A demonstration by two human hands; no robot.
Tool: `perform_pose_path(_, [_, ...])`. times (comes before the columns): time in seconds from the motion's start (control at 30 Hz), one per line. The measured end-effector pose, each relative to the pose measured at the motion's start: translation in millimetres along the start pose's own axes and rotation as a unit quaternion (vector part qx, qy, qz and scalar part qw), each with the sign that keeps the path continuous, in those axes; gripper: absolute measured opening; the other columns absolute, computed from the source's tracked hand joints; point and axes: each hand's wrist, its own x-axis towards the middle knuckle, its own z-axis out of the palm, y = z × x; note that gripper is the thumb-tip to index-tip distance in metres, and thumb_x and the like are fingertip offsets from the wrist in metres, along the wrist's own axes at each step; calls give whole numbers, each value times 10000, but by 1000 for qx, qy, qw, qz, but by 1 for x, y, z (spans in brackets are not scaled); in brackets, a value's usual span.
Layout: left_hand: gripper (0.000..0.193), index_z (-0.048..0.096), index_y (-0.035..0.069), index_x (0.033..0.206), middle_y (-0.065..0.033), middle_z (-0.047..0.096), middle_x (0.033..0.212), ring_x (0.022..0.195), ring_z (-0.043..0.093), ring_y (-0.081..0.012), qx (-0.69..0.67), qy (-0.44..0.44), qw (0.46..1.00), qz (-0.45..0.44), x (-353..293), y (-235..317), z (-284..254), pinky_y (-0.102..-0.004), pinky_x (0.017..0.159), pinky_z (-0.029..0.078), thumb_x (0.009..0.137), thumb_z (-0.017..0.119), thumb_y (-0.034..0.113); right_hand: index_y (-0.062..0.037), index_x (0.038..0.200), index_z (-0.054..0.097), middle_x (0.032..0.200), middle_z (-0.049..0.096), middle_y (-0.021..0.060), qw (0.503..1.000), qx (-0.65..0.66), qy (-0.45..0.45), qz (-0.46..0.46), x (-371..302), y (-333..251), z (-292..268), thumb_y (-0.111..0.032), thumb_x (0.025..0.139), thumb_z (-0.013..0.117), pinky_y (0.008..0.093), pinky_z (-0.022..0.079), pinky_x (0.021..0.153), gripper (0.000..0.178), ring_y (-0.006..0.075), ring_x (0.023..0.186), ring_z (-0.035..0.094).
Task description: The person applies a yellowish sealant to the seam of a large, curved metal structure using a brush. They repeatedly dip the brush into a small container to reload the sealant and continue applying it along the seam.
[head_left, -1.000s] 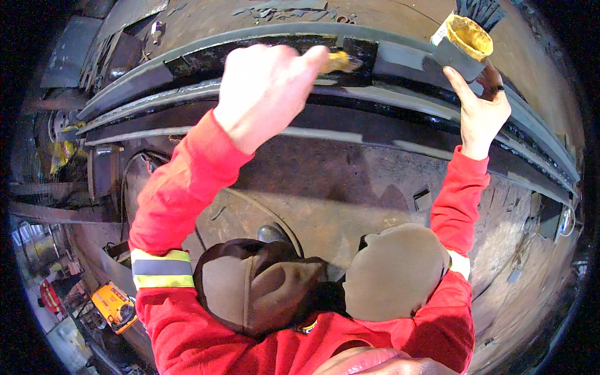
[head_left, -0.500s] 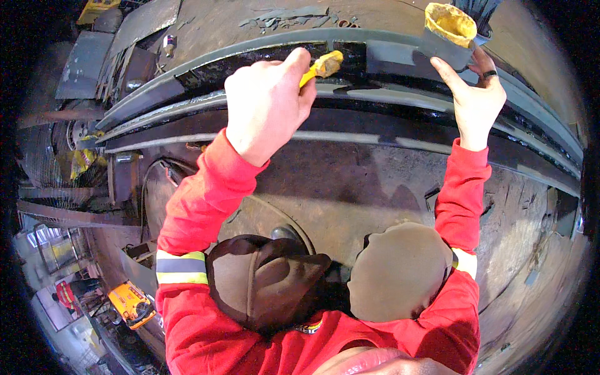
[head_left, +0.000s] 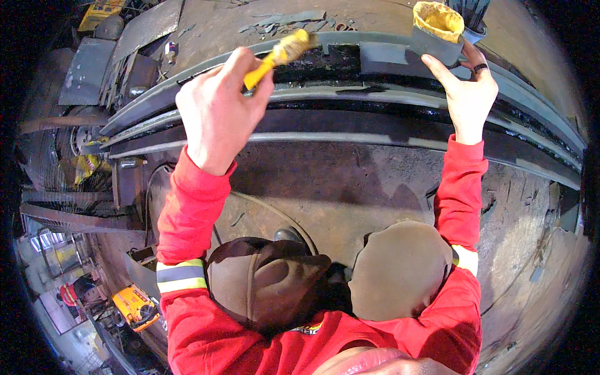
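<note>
My left hand (head_left: 219, 106) is closed round the yellow handle of a paintbrush (head_left: 270, 65). The brush head, smeared with yellow, points up and to the right above the far rail of a long steel beam (head_left: 385, 57). Black wet-looking coating covers stretches of that beam, while other parts are grey. On the right, my right hand (head_left: 470, 97) grips a small dark cup (head_left: 435, 45) by its side and underside. Its rim and inside are coated in yellow; how full it is cannot be told.
Behind the cup stands a bucket (head_left: 476, 31) with dark items in it. Grey flakes (head_left: 281, 22) lie on the floor beyond the beam. Metal plates (head_left: 87, 72) are at the far left, and an orange machine (head_left: 135, 306) stands at the lower left.
My left hand has moved left with the paintbrush, whose head now tilts further up. The cup in my right hand has shifted slightly left.
</note>
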Motion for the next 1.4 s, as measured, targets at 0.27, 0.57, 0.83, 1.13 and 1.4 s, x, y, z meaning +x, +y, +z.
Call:
perform_pose_path(0.27, [175, 604, 131, 833, -66, 622, 636, 575, 638, -280, 20, -58, 998, 17, -10, -4, 0, -368, 519, 488, 759, 738, 216, 13, 1115, 688, 1048, 705, 103, 1000, 9, 12, 2, -2, 1, -1, -313, 615, 921, 307, 489, 853, 642, 170, 935, 637])
perform_pose_path(0.57, [168, 561, 138, 856, -60, 613, 655, 595, 637, -304, 30, -170, 973, 154, 18, 16, 34, -412, 518, 483, 804, 694, 226, 6, 1142, 687, 1083, 707, 79, 999, 42, 0, 7, -1, -2, 0, -271, 652, 916, 291, 481, 850, 608, 132, 945, 624])
perform_pose_path(0.83, [242, 613, 151, 975, -100, 654, 702, 655, 660, -326, 185, -239, 952, 48, 2, -21, 0, -444, 581, 514, 772, 719, 227, 3, 1151, 685, 1068, 706, 63, 998, 20, 4, 53, -3, -6, -3, -266, 652, 917, 291, 478, 850, 613, 136, 933, 613])
perform_pose_path(1.13, [196, 641, 81, 861, -146, 664, 728, 737, 661, -356, 156, -198, 967, -42, -3, -31, 2, -448, 656, 507, 749, 713, 226, 2, 1157, 682, 1078, 707, 67, 999, 32, 8, 31, -1, -7, 1, -239, 662, 911, 297, 475, 872, 596, 129, 948, 618])
perform_pose_path(1.4, [177, 623, 82, 768, -146, 637, 641, 649, 661, -347, -21, -159, 985, -70, 4, 14, 34, -419, 618, 527, 735, 699, 238, 2, 1146, 685, 1073, 709, 67, 1000, 21, 16, 5, 0, -2, -3, -262, 653, 913, 298, 471, 868, 604, 134, 950, 623])
